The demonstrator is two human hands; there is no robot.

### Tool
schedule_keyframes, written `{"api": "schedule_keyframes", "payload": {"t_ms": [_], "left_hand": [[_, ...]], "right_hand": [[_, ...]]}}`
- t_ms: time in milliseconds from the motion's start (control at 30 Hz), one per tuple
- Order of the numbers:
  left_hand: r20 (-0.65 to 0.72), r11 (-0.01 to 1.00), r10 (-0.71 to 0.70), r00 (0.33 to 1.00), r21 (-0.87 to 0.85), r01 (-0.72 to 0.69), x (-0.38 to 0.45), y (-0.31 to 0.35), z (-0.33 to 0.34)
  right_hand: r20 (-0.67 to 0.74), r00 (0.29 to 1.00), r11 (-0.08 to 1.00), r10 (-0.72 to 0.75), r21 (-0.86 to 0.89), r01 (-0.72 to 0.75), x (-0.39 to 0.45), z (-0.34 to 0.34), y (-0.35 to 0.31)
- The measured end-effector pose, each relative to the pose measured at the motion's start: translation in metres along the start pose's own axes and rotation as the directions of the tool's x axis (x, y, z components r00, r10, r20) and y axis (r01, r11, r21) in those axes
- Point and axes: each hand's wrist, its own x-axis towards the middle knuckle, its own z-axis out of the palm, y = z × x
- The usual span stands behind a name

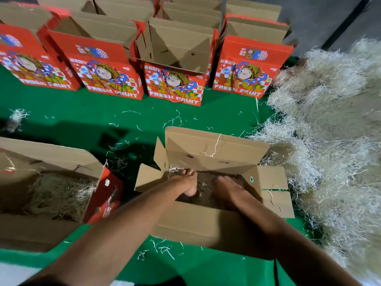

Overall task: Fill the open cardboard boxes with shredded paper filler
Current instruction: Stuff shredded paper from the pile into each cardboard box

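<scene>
Green worktop (82,112) carries everything, loose pale strands scattered over it. Large heap of shredded paper filler (329,129) fills the right side. Row of red "FRESH FRUIT" boxes (175,87) stands along the far edge, flaps up. Near left: open box (51,162) with filler already inside. Near centre: open cardboard box (210,149), filler lying in its bottom. Both hands are down inside it. Left hand (186,182): fingers curled, pinching some strands at the far left corner. Right hand (226,187): palm down on the filler, fingers hidden in shadow; how far open, cannot tell.
</scene>
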Motion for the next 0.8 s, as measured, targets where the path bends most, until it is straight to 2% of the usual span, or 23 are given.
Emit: {"api": "schedule_keyframes", "payload": {"t_ms": [67, 133, 233, 300, 333, 367, 400, 467, 500, 567, 633, 733, 800], "left_hand": [[0.012, 0.998, -0.016, 1.000, -0.060, 0.017, -0.006, 0.003, -0.006], [-0.036, 0.993, -0.027, 0.999, -0.113, 0.023, -0.014, 0.006, -0.013], [-0.195, 0.990, -0.012, 0.981, -0.139, -0.015, -0.025, 0.012, -0.017], [-0.241, 0.990, -0.034, 0.970, -0.143, -0.001, -0.026, 0.011, -0.017], [-0.223, 0.989, -0.049, 0.974, -0.146, 0.017, -0.025, 0.009, -0.017], [-0.166, 0.988, -0.069, 0.984, -0.146, 0.044, -0.023, 0.006, -0.015], [-0.086, 0.987, -0.090, 0.992, -0.139, 0.078, -0.022, 0.001, -0.012], [0.049, 0.986, -0.131, 0.990, -0.096, 0.135, -0.015, -0.008, -0.004], [0.094, 0.988, -0.140, 0.986, -0.053, 0.146, -0.012, -0.010, 0.000], [0.159, 0.991, -0.132, 0.978, 0.020, 0.130, -0.007, -0.008, 0.005], [0.184, 0.994, -0.112, 0.976, 0.035, 0.107, -0.005, -0.006, 0.008], [0.188, 0.994, -0.109, 0.976, 0.027, 0.106, -0.009, -0.007, 0.006], [0.152, 0.992, -0.127, 0.980, 0.038, 0.123, -0.017, -0.008, -0.004]], "right_hand": [[-0.112, 0.993, 0.999, 0.050, 0.016, -0.048, -0.008, -0.005, 0.007], [-0.193, 0.974, 0.993, 0.117, 0.052, -0.109, -0.018, -0.015, 0.010], [-0.469, 0.873, 0.990, 0.137, 0.024, -0.142, -0.032, -0.026, 0.001], [-0.581, 0.801, 0.985, 0.147, 0.008, -0.175, -0.035, -0.028, -0.003], [-0.603, 0.783, 0.983, 0.152, 0.008, -0.185, -0.035, -0.026, -0.004], [-0.581, 0.801, 0.982, 0.148, -0.012, -0.191, -0.035, -0.020, -0.003], [-0.511, 0.847, 0.983, 0.144, -0.025, -0.182, -0.031, -0.015, -0.001], [-0.234, 0.953, 0.980, 0.192, 0.106, -0.171, -0.021, -0.001, 0.007], [-0.090, 0.976, 0.967, 0.198, 0.180, -0.180, -0.018, 0.006, 0.010], [0.088, 0.979, 0.955, 0.183, 0.221, -0.199, -0.016, 0.012, 0.011], [0.120, 0.980, 0.960, 0.160, 0.213, -0.183, -0.011, 0.012, 0.009], [0.151, 0.986, 0.991, 0.077, 0.098, -0.093, -0.007, 0.005, 0.009], [0.113, 0.993, 0.999, 0.037, 0.035, -0.041, -0.009, -0.001, 0.013]]}}
